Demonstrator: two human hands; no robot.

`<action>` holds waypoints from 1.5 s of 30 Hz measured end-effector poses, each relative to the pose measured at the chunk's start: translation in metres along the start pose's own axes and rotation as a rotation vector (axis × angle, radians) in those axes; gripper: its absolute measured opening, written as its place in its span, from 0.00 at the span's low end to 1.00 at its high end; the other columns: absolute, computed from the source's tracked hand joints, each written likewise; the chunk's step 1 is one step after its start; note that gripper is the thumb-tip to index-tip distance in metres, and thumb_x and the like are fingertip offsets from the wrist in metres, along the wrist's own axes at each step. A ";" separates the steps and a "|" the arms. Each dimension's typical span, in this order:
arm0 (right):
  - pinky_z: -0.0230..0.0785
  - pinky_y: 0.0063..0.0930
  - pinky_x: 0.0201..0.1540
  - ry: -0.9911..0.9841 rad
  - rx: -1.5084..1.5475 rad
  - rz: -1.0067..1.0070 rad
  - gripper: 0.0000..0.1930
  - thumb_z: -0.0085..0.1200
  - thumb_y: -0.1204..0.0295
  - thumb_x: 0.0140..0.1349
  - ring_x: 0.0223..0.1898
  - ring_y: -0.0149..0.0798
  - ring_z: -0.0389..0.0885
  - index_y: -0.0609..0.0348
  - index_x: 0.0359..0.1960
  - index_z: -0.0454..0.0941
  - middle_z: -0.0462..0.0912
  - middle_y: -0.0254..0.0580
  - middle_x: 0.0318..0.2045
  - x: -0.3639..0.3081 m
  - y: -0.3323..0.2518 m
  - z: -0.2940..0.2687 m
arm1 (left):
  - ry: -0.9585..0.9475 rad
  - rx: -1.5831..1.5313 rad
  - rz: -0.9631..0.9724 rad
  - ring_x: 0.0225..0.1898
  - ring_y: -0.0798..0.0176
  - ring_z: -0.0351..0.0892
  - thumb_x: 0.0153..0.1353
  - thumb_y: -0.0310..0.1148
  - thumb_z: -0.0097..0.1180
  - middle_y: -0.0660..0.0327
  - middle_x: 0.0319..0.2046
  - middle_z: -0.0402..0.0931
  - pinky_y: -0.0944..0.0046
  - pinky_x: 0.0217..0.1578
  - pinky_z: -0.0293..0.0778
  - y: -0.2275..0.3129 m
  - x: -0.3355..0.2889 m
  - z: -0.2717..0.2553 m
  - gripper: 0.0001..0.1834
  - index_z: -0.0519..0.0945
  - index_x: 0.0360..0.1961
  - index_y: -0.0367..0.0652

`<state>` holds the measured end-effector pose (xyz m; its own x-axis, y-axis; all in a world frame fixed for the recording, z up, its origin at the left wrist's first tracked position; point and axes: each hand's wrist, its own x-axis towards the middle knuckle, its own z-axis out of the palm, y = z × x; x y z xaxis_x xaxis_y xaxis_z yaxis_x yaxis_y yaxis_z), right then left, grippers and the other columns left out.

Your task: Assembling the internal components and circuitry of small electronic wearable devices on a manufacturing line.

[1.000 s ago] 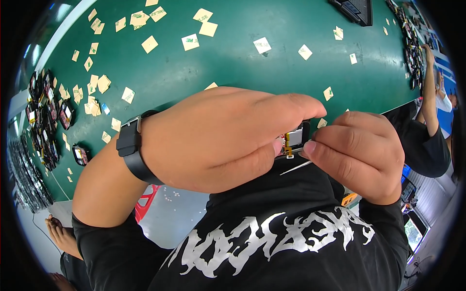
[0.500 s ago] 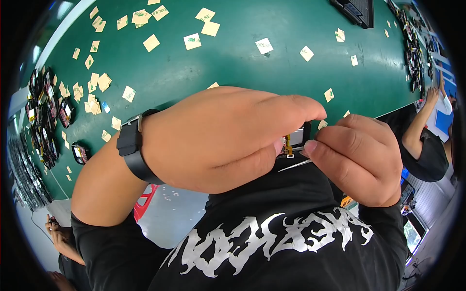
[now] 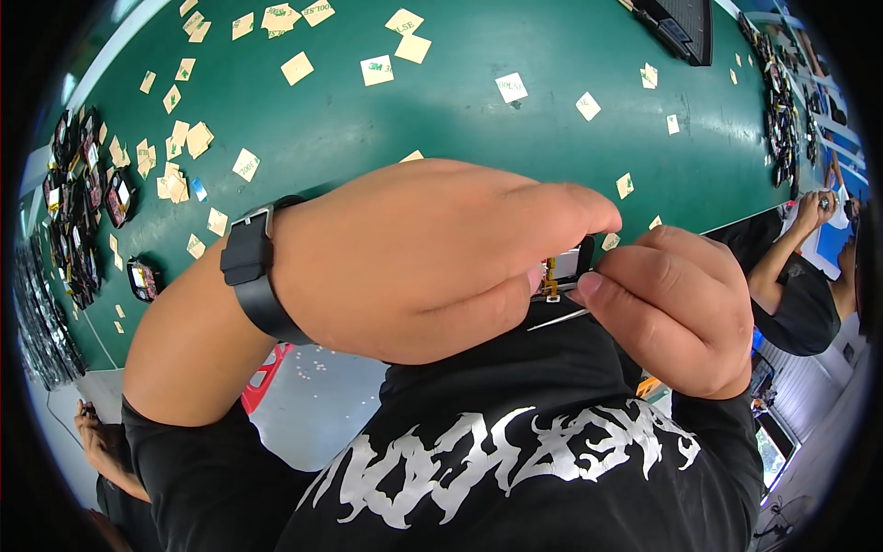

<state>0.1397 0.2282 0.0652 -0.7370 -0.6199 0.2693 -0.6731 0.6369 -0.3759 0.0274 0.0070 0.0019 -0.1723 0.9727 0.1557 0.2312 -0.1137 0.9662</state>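
My left hand (image 3: 441,258), wearing a black wristband, is closed on a small black-framed electronic device (image 3: 565,265). Part of the device, with a silvery face and an orange flex cable (image 3: 552,278), shows between the thumb and fingers; my hand hides the rest. Against the device's right edge, my right hand (image 3: 671,304) is closed in a pinch. A thin pair of metal tweezers (image 3: 559,319) sticks out from under its fingertips, pointing left, below the device. The back end of the tweezers is hidden in the right hand.
Square cream paper liners (image 3: 375,71) lie scattered over the green table (image 3: 441,115). Piles of similar black devices (image 3: 78,207) line its left end, with more at the far right (image 3: 780,120). A black tray (image 3: 676,28) stands at the back. Other people work at both sides.
The whole view has shifted slightly. My hands keep nearly the same hold on the device and tweezers. At the right, the co-worker's raised arm has come lower and nearer.
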 end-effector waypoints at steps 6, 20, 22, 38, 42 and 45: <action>0.66 0.28 0.18 -0.021 0.017 -0.029 0.13 0.69 0.83 0.44 0.21 0.39 0.76 0.70 0.33 0.80 0.80 0.45 0.27 0.000 0.003 -0.001 | 0.011 0.032 0.008 0.35 0.43 0.79 0.61 0.24 0.49 0.49 0.36 0.80 0.49 0.35 0.74 0.000 0.001 0.002 0.29 0.70 0.66 0.37; 0.65 0.28 0.21 0.089 -0.080 0.178 0.20 0.76 0.76 0.39 0.22 0.38 0.77 0.63 0.34 0.78 0.80 0.39 0.25 -0.005 -0.009 -0.008 | 0.047 0.001 0.035 0.36 0.46 0.79 0.60 0.22 0.48 0.48 0.40 0.80 0.53 0.37 0.74 -0.005 -0.003 0.002 0.30 0.70 0.66 0.33; 0.64 0.28 0.21 0.169 0.064 0.159 0.19 0.75 0.77 0.41 0.21 0.36 0.75 0.64 0.37 0.81 0.77 0.37 0.24 -0.008 -0.011 0.001 | 0.054 -0.086 0.015 0.35 0.49 0.79 0.61 0.22 0.47 0.49 0.41 0.81 0.55 0.37 0.74 -0.003 0.000 -0.002 0.29 0.70 0.66 0.32; 0.59 0.27 0.20 0.142 0.164 0.079 0.20 0.69 0.77 0.44 0.21 0.36 0.72 0.65 0.43 0.85 0.77 0.41 0.27 -0.002 -0.003 0.018 | -0.060 -0.130 -0.107 0.41 0.50 0.81 0.56 0.22 0.48 0.48 0.51 0.80 0.57 0.41 0.76 0.004 0.002 -0.010 0.32 0.70 0.65 0.30; 0.66 0.33 0.27 0.084 0.239 0.248 0.25 0.69 0.79 0.48 0.26 0.41 0.76 0.66 0.50 0.76 0.82 0.50 0.32 -0.008 -0.005 -0.008 | -0.015 -0.115 -0.008 0.47 0.48 0.82 0.51 0.22 0.48 0.46 0.55 0.79 0.58 0.48 0.77 -0.001 0.001 -0.010 0.35 0.70 0.65 0.28; 0.67 0.32 0.28 0.044 0.061 0.224 0.23 0.69 0.82 0.45 0.27 0.41 0.78 0.66 0.46 0.77 0.82 0.50 0.32 -0.014 -0.010 -0.012 | -0.013 -0.125 0.021 0.49 0.48 0.82 0.48 0.22 0.47 0.45 0.56 0.79 0.58 0.49 0.77 -0.002 -0.001 -0.009 0.36 0.70 0.65 0.26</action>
<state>0.1564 0.2364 0.0760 -0.8706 -0.4446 0.2105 -0.4880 0.7271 -0.4828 0.0184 0.0046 0.0018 -0.1557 0.9723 0.1746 0.1132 -0.1581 0.9809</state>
